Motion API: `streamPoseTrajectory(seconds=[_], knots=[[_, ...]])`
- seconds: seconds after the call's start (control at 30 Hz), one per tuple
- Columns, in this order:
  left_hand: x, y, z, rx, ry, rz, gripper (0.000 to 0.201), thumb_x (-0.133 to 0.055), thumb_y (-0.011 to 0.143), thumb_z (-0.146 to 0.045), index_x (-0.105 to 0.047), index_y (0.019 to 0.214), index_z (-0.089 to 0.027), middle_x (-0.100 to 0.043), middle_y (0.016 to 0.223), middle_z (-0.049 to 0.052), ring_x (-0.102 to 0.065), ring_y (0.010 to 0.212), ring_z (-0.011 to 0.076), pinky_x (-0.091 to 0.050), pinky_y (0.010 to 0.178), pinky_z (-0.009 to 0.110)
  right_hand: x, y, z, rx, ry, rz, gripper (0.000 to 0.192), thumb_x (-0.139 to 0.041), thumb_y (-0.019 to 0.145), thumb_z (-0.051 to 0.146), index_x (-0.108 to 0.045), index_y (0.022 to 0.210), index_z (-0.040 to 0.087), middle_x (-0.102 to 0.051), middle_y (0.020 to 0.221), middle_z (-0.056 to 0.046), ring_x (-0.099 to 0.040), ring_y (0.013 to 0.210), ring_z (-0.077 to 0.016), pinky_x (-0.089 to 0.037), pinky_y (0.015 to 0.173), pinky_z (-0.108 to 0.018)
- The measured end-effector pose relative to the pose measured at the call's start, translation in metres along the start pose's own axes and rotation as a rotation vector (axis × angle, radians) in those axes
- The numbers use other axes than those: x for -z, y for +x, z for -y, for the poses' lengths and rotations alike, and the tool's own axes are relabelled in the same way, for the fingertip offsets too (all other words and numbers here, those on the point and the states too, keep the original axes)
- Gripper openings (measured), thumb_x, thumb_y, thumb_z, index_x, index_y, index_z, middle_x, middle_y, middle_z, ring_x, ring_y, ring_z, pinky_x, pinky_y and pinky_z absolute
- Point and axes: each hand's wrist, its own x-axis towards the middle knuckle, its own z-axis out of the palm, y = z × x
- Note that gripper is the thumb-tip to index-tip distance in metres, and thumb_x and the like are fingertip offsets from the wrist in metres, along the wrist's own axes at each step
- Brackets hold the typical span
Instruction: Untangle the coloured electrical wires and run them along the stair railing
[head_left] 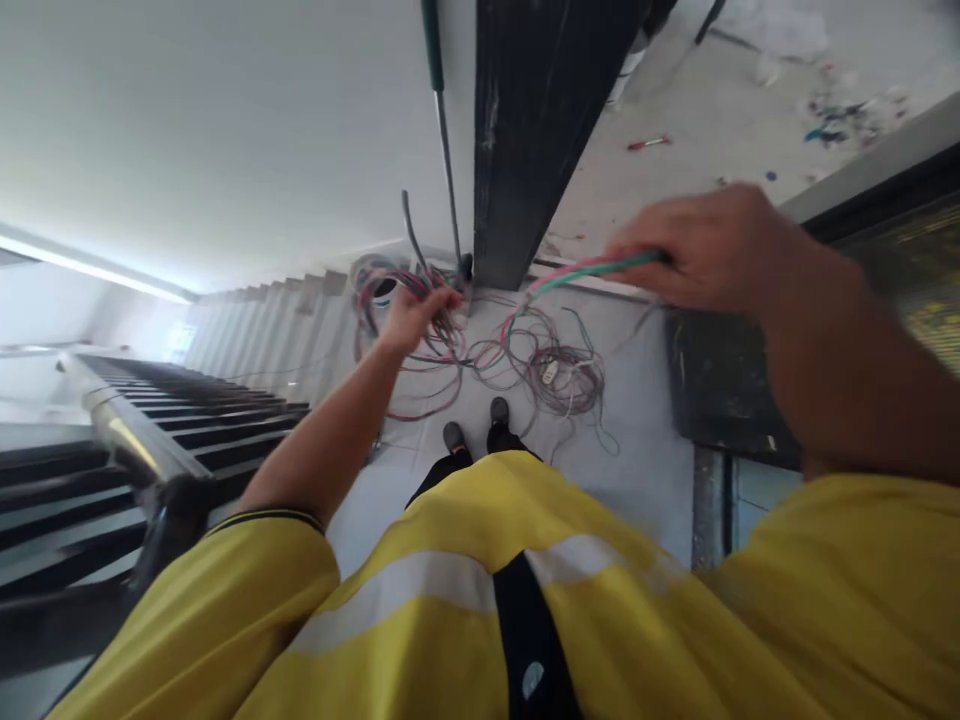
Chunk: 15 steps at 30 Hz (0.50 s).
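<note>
The right hand (712, 250), raised at the right of the frame, had its grip closed around red and green wires (585, 268), with a short dark end showing beside the fingers. Those wires sloped down leftward from the fist toward the floor (637, 480) at the centre of the frame, joining the tangle there. The left hand (416, 315), left of centre, reached in among looped wires (373, 285), its fingers bent and its grip grasping some of them; motion blur hid exactly which strands. Between the two hands and a little lower lay a loose wire coil (562, 380) on the floor, with a small white tag (550, 372) on it. Just below the tangle stood two dark shoes (499, 410).

Above the left hand, a metal rod with a green handle (433, 45) rose toward the top edge, near a dark post (525, 130) at upper centre. A red pen-like object (649, 144) lay at upper right, left of scattered debris (855, 115). A slatted railing (150, 430) ran along the left side, and a yellow shirt (450, 520) filled the bottom.
</note>
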Motion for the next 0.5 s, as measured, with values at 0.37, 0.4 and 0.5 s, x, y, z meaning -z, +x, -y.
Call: streamPoseTrajectory(seconds=[0.37,0.4,0.5], knots=[[-0.065,0.01,-0.062,0.312,-0.496,0.198,0.035,-0.066,0.09,-0.051,-0.065,0.08,-0.017,-0.061,0.062,0.0,-0.06,0.055,0.0146,-0.052,0.062,0.03,-0.067,0.145,-0.021,-0.252,0.028,0.076,0.039,-0.052,0.1,0.053,-0.065,0.104,0.016,-0.064,0.091,-0.006,-0.064,0.107,-0.0206,-0.046,0.1,-0.036],[-0.061,0.011,-0.064,0.312,-0.5,0.191,0.033,-0.067,0.09,-0.048,-0.065,0.08,-0.017,-0.056,0.059,-0.002,-0.057,0.053,0.0128,-0.051,0.062,0.03,-0.07,0.143,-0.021,-0.254,0.076,0.058,0.038,-0.053,0.1,0.051,-0.064,0.102,0.015,-0.064,0.091,-0.005,-0.063,0.106,-0.0193,-0.045,0.1,-0.036],[-0.034,0.012,-0.064,0.261,-0.542,0.114,0.022,-0.074,0.085,-0.037,-0.065,0.082,-0.016,-0.046,0.056,-0.006,-0.047,0.051,0.0078,-0.048,0.064,0.026,-0.069,0.127,-0.022,-0.279,0.115,0.068,0.036,-0.053,0.101,0.047,-0.06,0.094,0.012,-0.063,0.091,-0.006,-0.062,0.105,-0.0186,-0.044,0.099,-0.036]])
